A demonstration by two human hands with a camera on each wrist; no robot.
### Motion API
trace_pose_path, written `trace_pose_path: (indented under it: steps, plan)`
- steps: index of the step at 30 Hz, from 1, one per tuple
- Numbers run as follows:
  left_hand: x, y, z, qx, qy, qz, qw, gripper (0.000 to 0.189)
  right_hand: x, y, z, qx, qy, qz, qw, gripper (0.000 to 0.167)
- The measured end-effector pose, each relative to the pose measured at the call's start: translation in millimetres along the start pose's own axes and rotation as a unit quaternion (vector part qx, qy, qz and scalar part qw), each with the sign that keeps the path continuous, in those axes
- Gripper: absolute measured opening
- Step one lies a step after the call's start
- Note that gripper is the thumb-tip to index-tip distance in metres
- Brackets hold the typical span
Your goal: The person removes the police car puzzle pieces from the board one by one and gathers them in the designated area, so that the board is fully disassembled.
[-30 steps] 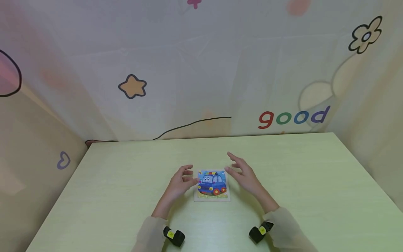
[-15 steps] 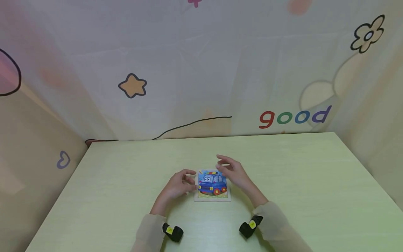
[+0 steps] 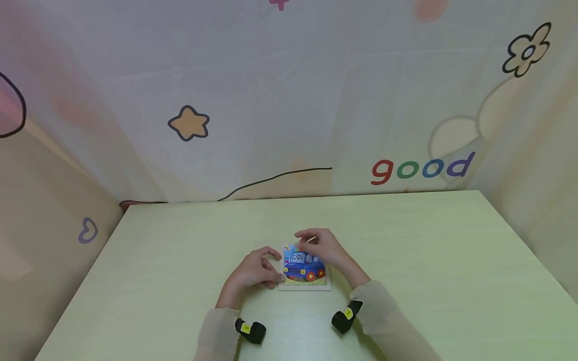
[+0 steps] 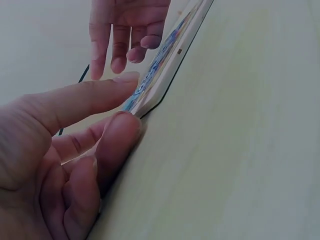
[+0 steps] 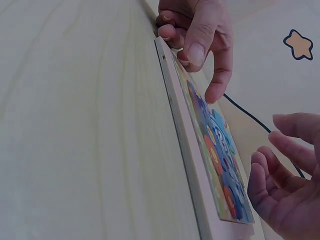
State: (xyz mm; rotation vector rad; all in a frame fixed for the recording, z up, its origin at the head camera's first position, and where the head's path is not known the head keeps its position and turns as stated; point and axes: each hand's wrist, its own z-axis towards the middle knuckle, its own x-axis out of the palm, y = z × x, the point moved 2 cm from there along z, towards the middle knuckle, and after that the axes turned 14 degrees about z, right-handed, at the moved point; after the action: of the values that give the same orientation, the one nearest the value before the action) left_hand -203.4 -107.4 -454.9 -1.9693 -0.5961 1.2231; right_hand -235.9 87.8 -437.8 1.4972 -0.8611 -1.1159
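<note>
A small square jigsaw puzzle (image 3: 303,273) with a blue cartoon car lies in a pale frame on the table. My left hand (image 3: 253,271) is at its left side, thumb and index finger spread. In the left wrist view, the left thumb (image 4: 120,137) is at the frame's corner and the index finger reaches along the picture's side; firm contact cannot be told. My right hand (image 3: 326,246) hovers over the puzzle's upper right part, hiding some of the car's roof. Its fingers (image 5: 292,145) are loosely bent with nothing between them.
The pale green table (image 3: 180,235) extends to both sides and behind the puzzle. A printed cloth backdrop (image 3: 289,110) rises at the table's far edge and sides. Each sleeve carries a black wrist camera, the left one (image 3: 251,331) and the right one (image 3: 346,317).
My right hand has moved left and toward me, from beside the puzzle to over its upper right part. My left hand has lowered slightly along the left edge. The puzzle stays nearly in place.
</note>
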Motion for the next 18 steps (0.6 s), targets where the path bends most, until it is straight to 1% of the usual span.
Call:
trace_pose_path:
  steps: [5,10,12,15,18]
  plan:
    - [1.1,4.7,1.9,0.015,0.015,-0.011,0.9997,0.044,5.0,-0.8,3.7,-0.002,0.002,-0.056,0.9984,0.025]
    - [1.2,5.4,2.4,0.019,0.015,-0.009,0.9997,0.041,9.9,-0.7,7.2,-0.006,0.008,-0.091,0.9958,0.024]
    - [0.8,2.9,1.0,0.018,0.015,-0.008,0.9997,0.04,11.4,-0.5,8.7,-0.004,0.012,-0.103,0.9946,0.024]
    - [-1.7,-7.3,-6.3,0.018,0.016,-0.012,0.9996,0.039,13.0,-0.7,10.3,-0.009,0.021,-0.124,0.992,0.024]
    - [-1.6,-8.5,-7.1,0.016,0.011,-0.009,0.9998,0.039,14.5,-0.7,11.7,-0.023,0.032,-0.145,0.9887,0.024]
